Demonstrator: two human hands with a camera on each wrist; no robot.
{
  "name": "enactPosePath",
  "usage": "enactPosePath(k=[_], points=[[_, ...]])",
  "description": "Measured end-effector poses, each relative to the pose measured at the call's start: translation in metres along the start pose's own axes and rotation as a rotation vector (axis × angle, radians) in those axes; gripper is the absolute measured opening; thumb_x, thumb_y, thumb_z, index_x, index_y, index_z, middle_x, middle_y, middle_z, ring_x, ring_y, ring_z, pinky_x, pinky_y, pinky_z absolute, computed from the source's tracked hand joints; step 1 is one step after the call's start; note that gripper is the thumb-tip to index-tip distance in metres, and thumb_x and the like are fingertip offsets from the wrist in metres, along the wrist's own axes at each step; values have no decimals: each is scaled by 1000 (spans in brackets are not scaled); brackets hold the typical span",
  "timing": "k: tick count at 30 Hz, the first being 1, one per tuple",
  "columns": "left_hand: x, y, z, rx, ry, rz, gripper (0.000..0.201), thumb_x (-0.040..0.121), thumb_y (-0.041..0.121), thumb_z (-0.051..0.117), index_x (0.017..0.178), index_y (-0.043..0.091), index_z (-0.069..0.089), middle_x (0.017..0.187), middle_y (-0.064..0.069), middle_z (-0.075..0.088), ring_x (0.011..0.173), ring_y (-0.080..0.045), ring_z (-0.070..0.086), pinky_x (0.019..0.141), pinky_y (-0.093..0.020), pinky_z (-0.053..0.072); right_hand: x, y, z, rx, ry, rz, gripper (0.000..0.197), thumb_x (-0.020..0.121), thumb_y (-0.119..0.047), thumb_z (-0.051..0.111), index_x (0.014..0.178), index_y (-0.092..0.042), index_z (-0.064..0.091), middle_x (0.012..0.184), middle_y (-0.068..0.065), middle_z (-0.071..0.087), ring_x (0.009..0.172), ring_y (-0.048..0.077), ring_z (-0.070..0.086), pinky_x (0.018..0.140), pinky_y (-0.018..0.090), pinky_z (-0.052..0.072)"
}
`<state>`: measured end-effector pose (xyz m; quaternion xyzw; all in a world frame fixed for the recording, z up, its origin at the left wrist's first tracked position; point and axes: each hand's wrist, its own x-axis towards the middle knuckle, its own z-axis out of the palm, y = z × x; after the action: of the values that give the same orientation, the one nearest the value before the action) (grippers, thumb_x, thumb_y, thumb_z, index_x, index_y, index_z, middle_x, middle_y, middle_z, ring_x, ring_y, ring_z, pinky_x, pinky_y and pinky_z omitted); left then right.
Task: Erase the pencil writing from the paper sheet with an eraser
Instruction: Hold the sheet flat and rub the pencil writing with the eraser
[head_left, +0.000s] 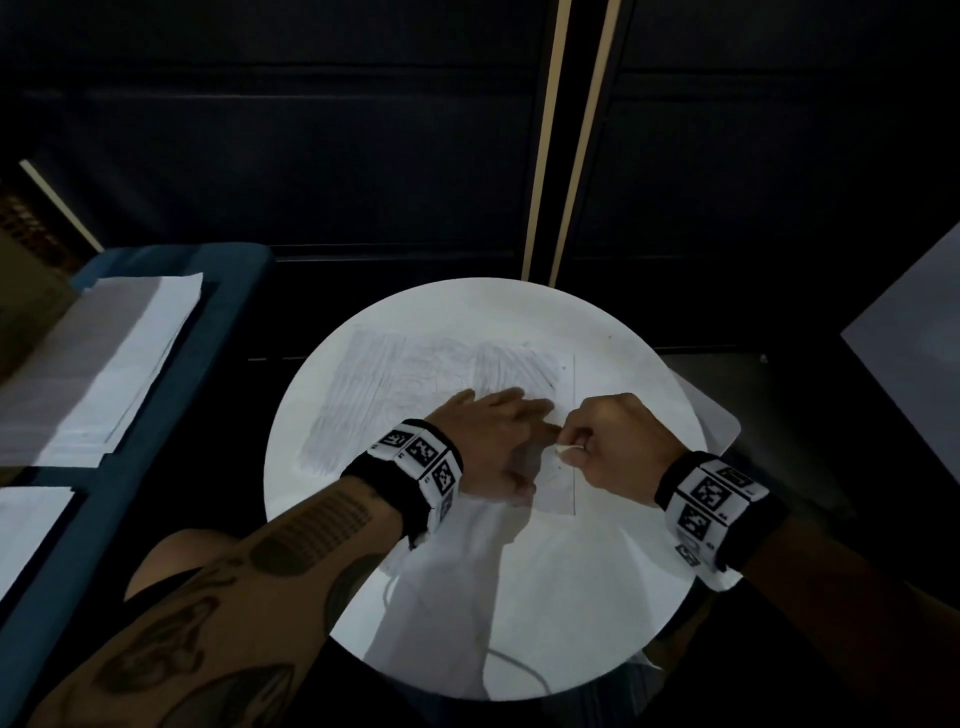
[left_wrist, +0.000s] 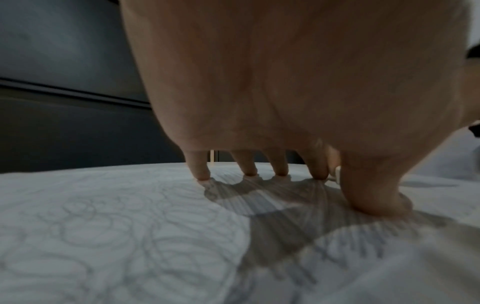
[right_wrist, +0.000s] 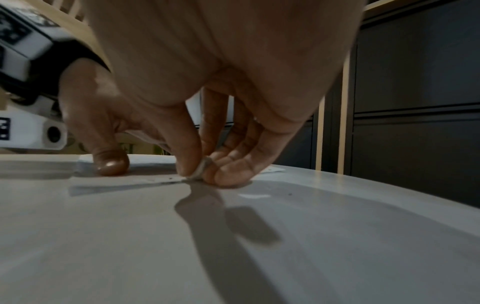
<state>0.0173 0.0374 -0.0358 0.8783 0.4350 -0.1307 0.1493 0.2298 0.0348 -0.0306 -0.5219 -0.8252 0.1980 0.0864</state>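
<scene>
A paper sheet (head_left: 395, 384) covered in grey pencil scribble lies on a round white table (head_left: 519, 597). My left hand (head_left: 488, 441) lies spread on the sheet, its fingertips (left_wrist: 201, 174) and thumb pressing the paper (left_wrist: 103, 226) down. Just to its right, my right hand (head_left: 613, 441) pinches a small white eraser (head_left: 562, 449) between thumb and fingers. In the right wrist view the eraser (right_wrist: 201, 169) touches the paper (right_wrist: 124, 181) near its right edge, close to my left thumb (right_wrist: 111, 164).
A blue bench (head_left: 171, 415) at the left carries stacks of white paper (head_left: 104, 364). Dark cabinet fronts (head_left: 311, 156) stand behind the table. A thin white cable (head_left: 498, 660) crosses the table's near part. A grey panel (head_left: 914, 353) shows at the right edge.
</scene>
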Motion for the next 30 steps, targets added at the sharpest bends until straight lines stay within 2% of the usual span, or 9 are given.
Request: enactPosePath(k=[4,7,11,16,18,21,25,28,30], points=[[2,-5,4,10,-25,8,83,92,71,52,160,58,5,174,18,-5,161,-17,-5,124,-61,15,-16,-4,9,-38,-103,-24,11,87,-20,72,76,-21,72,84,-1,69,78,17,65,75,35,57],[2,-7,6,9,-31,6,82,92,73,49,159,59,4,173,20,-9,161,-14,-9,125,-59,11,-25,-7,10,-78,-209,-58,20,86,-21,69,67,-16,66,74,-1,67,71,16,62,71,36,56],[3,-5,5,32,-28,3,83,92,71,50,159,59,1,174,17,-6,161,-18,-4,125,-63,14,-4,-5,-2,15,-92,5,16,87,-20,74,72,-23,76,69,-7,68,65,5,58,70,26,52],[1,-6,5,13,-47,-8,84,90,76,47,158,60,1,172,22,-11,161,-13,-9,126,-61,9,-28,-9,10,-19,-175,-24,31,83,-20,66,55,-14,54,57,0,56,56,12,53,62,30,50],[1,-7,6,16,-49,-11,84,90,77,46,159,60,2,172,23,-11,160,-13,-10,126,-61,9,-32,-9,8,-14,-216,-43,23,82,-22,68,61,-13,65,64,0,65,65,13,59,68,31,54],[4,-6,6,26,-54,-7,85,91,74,48,160,58,0,173,19,-10,161,-16,-8,125,-64,11,-13,-5,0,31,-118,-27,13,83,-23,72,74,-19,79,72,-9,70,77,14,61,77,26,51],[4,-5,6,30,-61,-12,86,90,77,47,160,59,0,173,21,-9,161,-15,-8,124,-64,12,-17,-2,3,4,-120,8,31,81,-28,64,52,-22,56,57,-4,54,60,9,48,70,32,54],[1,-5,5,10,-66,-13,85,90,78,46,159,59,1,172,24,-12,160,-11,-12,126,-61,7,-40,-10,10,3,-223,-22,23,79,-29,63,62,-14,66,63,3,64,63,14,59,69,34,55],[0,-5,3,13,-67,-16,84,91,77,47,160,60,1,171,24,-13,160,-11,-13,127,-61,7,-35,-11,4,26,-237,-40,15,82,-26,72,72,-16,77,72,-2,72,73,9,63,76,27,54]])
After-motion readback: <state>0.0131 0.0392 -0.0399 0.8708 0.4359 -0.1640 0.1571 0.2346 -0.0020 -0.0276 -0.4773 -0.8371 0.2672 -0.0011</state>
